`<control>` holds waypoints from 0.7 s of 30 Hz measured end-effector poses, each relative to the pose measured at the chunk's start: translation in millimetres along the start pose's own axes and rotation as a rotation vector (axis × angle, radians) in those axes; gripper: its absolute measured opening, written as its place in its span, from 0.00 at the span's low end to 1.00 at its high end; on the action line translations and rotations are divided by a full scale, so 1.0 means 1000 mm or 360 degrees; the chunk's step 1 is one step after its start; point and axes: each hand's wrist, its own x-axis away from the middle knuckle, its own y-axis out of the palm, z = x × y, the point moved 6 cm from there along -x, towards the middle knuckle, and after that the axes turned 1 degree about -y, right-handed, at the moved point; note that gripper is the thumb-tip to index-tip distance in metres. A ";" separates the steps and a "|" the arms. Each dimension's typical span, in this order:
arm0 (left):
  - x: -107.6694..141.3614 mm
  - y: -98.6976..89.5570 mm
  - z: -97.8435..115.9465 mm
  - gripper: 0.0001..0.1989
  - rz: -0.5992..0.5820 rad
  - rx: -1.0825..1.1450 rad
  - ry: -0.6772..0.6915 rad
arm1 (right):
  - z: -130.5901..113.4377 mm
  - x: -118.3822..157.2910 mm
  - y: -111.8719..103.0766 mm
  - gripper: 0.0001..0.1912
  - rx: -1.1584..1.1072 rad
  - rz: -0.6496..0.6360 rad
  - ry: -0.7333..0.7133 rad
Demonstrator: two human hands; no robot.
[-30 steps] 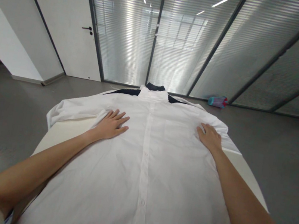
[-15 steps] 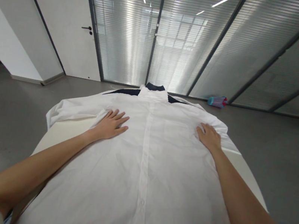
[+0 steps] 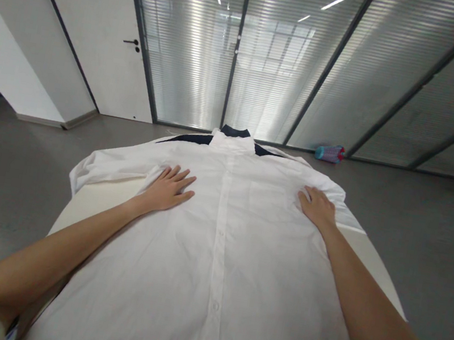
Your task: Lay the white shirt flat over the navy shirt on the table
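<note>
A white button-up shirt (image 3: 186, 267) lies front up across a pale table (image 3: 87, 205), its collar (image 3: 234, 141) at the far end. Dark cloth shows at the neck and beside both shoulders. Flat on the left side of the chest rests my left hand (image 3: 167, 189), fingers spread. My right hand (image 3: 318, 206) lies on the shirt's right side near the sleeve, palm down, its fingers bent a little and partly apart. Neither hand grips the fabric visibly. The left sleeve (image 3: 111, 166) is bunched and hangs past the table's edge.
Beyond the table, a blue and red patterned bundle (image 3: 330, 153) lies on the grey floor (image 3: 429, 225) by a glass partition with blinds (image 3: 272, 74). A white door (image 3: 100, 18) with a dark handle stands at the back left, beside a white pillar (image 3: 18, 45).
</note>
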 end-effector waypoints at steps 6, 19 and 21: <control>0.000 0.001 -0.001 0.32 0.0012 0.0004 0.0005 | -0.002 0.001 -0.002 0.31 -0.0014 -0.0034 0.0012; 0.000 -0.001 0.000 0.31 0.0033 -0.0006 0.0011 | -0.002 0.002 -0.003 0.30 -0.0044 -0.0030 0.0024; 0.000 -0.001 0.000 0.31 0.0030 -0.0003 0.0008 | -0.002 0.002 -0.004 0.30 -0.0041 -0.0031 0.0030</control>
